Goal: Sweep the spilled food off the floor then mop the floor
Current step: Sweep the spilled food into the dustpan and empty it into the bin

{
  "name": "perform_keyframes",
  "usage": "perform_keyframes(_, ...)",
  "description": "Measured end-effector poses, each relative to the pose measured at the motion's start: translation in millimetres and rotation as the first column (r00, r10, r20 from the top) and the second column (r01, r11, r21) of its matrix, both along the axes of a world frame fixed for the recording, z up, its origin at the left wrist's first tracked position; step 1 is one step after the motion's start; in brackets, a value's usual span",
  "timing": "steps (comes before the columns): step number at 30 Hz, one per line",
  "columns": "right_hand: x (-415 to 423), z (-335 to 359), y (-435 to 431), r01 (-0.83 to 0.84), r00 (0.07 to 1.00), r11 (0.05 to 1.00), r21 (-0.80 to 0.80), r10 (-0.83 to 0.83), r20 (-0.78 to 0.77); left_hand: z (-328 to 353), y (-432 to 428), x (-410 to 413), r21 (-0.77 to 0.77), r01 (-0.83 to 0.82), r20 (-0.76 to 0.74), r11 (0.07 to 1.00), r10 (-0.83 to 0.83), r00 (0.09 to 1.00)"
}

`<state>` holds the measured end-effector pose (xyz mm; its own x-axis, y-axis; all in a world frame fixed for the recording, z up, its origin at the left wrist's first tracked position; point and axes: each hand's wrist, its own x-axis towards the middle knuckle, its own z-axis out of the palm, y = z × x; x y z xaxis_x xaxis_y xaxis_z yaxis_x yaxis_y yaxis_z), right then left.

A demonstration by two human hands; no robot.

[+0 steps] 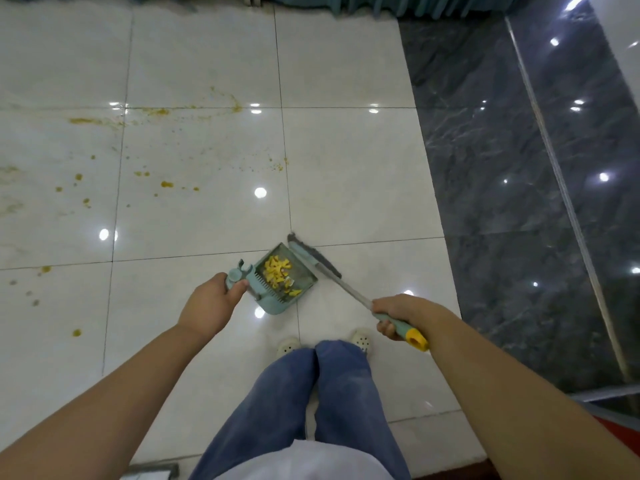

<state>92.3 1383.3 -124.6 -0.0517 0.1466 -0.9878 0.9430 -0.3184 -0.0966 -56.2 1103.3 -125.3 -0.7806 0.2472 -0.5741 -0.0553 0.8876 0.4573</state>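
Note:
A pale teal dustpan (304,280) rests on the white tiled floor (346,168) just ahead of my feet, with a heap of yellow food pieces (277,266) inside it. My left hand (211,303) grips the top of the dustpan's handle. My right hand (398,315) is closed around the broom's teal and yellow grip. The broom (349,289) slants up-left, and its grey bristle head (311,254) lies against the dustpan's right edge. Yellow-orange sauce stains and crumbs (166,183) spread over the tiles to the left and further ahead.
A dark marble strip (502,185) borders the white tiles on the right, beside a glossy dark wall panel (595,133). Teal fabric (398,6) hangs at the far edge. My legs in blue trousers and white perforated shoes (362,341) stand right behind the dustpan.

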Motion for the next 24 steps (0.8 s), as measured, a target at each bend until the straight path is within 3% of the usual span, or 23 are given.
perform_keyframes(4,8.6,12.6,2.5,0.088,0.996,0.993,-0.081,-0.089,-0.012,1.5,-3.8,-6.3,-0.002,0.014,-0.011,1.0,-0.014,1.0)
perform_keyframes(15,9.2,13.8,14.5,0.26,0.962,0.965,0.012,-0.259,-0.082,4.3,-47.8,21.8,0.027,-0.082,-0.001,0.996,0.082,0.997)
perform_keyframes(20,-11.0,-2.0,2.7,0.179,0.983,0.983,0.031,-0.178,-0.054,2.8,-73.8,41.5,0.008,-0.186,-0.009,0.983,0.186,0.983)
perform_keyframes(24,-6.0,-8.0,-26.6,0.004,1.0,1.0,-0.01,-0.004,-0.02,-0.6,-79.0,54.1,-0.001,-0.246,-0.008,0.969,0.246,0.969)
